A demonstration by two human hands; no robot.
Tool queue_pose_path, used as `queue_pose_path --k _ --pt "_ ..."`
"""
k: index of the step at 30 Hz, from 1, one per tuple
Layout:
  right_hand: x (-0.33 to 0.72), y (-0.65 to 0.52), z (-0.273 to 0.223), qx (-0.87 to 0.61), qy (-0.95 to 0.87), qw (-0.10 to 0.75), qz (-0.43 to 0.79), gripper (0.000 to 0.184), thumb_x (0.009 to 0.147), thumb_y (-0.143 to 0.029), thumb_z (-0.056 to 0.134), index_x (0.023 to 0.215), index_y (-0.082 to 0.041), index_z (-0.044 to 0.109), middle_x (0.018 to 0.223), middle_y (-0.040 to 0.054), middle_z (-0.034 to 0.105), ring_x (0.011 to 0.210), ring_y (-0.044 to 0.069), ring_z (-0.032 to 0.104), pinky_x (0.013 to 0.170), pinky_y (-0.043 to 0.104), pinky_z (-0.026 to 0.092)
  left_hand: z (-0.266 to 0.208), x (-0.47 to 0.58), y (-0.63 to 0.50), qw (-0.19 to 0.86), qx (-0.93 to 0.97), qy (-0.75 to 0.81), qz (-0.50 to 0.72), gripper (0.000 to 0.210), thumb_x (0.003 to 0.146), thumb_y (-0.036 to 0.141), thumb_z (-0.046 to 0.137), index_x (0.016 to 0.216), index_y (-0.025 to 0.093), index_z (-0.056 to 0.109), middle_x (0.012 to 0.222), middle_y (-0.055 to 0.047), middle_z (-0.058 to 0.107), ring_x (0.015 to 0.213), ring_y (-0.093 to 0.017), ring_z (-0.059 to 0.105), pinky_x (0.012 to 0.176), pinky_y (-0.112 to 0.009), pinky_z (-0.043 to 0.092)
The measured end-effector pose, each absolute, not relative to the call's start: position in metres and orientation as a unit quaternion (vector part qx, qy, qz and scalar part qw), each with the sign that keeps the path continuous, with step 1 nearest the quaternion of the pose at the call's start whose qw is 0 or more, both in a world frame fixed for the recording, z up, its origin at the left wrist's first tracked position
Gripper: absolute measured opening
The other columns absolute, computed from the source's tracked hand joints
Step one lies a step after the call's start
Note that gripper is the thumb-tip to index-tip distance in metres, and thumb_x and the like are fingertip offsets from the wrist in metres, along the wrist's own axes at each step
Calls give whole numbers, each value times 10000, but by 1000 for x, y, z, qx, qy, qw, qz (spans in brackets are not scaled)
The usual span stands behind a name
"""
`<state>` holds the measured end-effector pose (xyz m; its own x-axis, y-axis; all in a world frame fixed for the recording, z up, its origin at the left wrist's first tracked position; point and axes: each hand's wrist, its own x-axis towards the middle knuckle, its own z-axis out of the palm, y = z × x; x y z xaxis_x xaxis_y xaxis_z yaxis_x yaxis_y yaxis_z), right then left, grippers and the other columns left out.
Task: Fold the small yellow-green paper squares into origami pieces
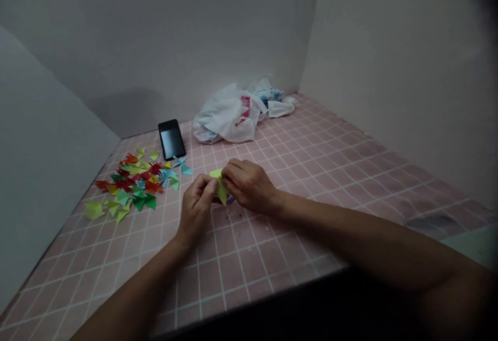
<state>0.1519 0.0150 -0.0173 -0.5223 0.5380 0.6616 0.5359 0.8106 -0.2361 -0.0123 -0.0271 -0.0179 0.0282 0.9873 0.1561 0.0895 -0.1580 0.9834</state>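
Note:
Between my two hands is a small yellow-green piece of folded paper, its lower end narrowing to a point. My left hand pinches its left edge between thumb and fingers. On the opposite side, the fingers of my right hand are closed on the paper's upper right part and hide some of it. Something blue and red shows just behind the paper, mostly covered by my right hand. Left of my hands lies a spread of folded paper pieces in red, orange, yellow, green and light blue.
A black smartphone lies behind the paper pieces. Farther back are a white plastic bag with red print and a smaller white and blue bundle. Walls bound the pink tiled surface, whose dark front edge is near me.

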Motion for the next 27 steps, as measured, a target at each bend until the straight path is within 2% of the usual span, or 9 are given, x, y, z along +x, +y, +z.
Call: queue_pose_path --k 12,19,27 --pt "152 17 -18 -283 -884 363 -79 248 984 -185 400 832 -142 591 800 75 586 690 184 451 658 330 312 -23 -11 -25 563 464 431 530 169 874 297 622 751 189 580 708 30 520 630 -111 531 580 -216 519" --pt "152 18 -17 -273 -882 374 -92 259 989 -190 389 830 -143 588 791 73 584 687 183 450 654 330 311 -19 -10 -25 585 460 412 526 153 880 285 610 766 183 613 746 14 557 646 -116 554 621 -245 550" --pt "152 18 -17 -255 -879 389 -108 234 975 -178 405 817 -150 576 763 61 575 670 183 452 643 324 305 -19 -10 -25 568 471 425 524 224 898 349 614 752 179 607 740 16 563 664 -118 557 620 -228 536"
